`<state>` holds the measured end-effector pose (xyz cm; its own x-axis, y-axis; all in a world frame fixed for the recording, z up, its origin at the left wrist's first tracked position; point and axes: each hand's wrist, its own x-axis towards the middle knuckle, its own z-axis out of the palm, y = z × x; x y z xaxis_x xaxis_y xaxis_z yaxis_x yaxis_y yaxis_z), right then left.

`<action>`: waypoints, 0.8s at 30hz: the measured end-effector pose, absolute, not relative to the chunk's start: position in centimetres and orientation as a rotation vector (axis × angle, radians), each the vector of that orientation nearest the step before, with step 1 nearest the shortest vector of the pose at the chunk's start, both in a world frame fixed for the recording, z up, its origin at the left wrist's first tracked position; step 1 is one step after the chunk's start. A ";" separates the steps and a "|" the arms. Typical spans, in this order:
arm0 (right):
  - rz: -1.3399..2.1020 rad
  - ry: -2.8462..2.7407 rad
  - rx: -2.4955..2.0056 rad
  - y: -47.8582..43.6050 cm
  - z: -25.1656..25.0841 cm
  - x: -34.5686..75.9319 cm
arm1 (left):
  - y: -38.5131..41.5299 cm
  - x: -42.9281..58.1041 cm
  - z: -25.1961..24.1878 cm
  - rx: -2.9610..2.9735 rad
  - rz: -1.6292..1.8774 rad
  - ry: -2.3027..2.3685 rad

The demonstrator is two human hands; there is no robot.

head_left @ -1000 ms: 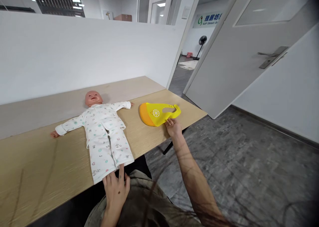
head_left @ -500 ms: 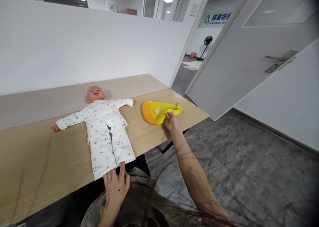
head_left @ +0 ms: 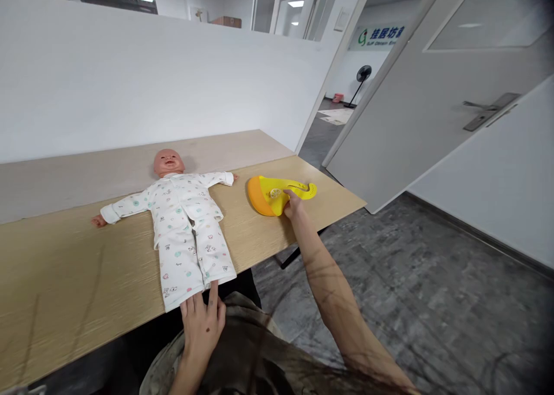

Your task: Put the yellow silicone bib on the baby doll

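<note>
While the right arm stretches out toward one o'clock, the right hand (head_left: 292, 206) closes on the near edge of the yellow bib (head_left: 269, 194). The thumb lies on top and the fingers are tucked beneath, so that edge is raised a little off the wood. The bib, yellow with an orange pocket and a lemon print, sits on the table (head_left: 86, 279) at three o'clock from the baby doll (head_left: 184, 219), near the table's right end. The doll's outstretched sleeve almost reaches the bib.

The doll lies on its back in a white printed sleepsuit, with its head at twelve o'clock, its legs at six and its arms spread toward nine and three. At six o'clock from the doll, the left hand (head_left: 202, 321) rests at the table's near edge. It is open and flat, and its extended fingertips touch the hem of the suit's legs. It grips nothing.

A white partition (head_left: 151, 77) runs behind the table, from nine o'clock round to twelve. At two o'clock a grey door (head_left: 433, 94) with a lever handle (head_left: 487, 111) stands ajar. Through the gap at one o'clock a pedestal fan (head_left: 362, 76) stands well away, under a sign on the far wall. Grey mottled floor (head_left: 433, 279) fills the side from three to five o'clock.
</note>
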<state>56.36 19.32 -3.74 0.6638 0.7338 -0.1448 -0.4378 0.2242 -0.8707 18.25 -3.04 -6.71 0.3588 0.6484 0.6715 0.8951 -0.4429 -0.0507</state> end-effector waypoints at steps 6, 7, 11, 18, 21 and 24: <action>0.742 -0.289 -1.159 19.6 -3.1 55.3 | -3.0 18.4 -6.6 -2.192 -0.817 -1.351; 0.724 -0.281 -1.178 19.6 -3.1 55.3 | -3.0 18.4 -6.6 -2.193 -0.806 -1.357; 0.723 -0.312 -1.132 19.3 -3.4 55.2 | -3.2 18.4 -6.4 -2.217 -0.804 -1.363; 0.787 -0.405 -0.987 17.5 -3.1 54.2 | -3.6 19.0 -6.0 -2.213 -0.746 -1.469; 0.796 -0.409 -0.971 17.1 -2.8 53.9 | -3.6 19.1 -5.9 -2.198 -0.743 -1.470; 0.781 -0.367 -0.967 17.1 -2.6 53.8 | -3.5 19.0 -5.8 -2.190 -0.745 -1.463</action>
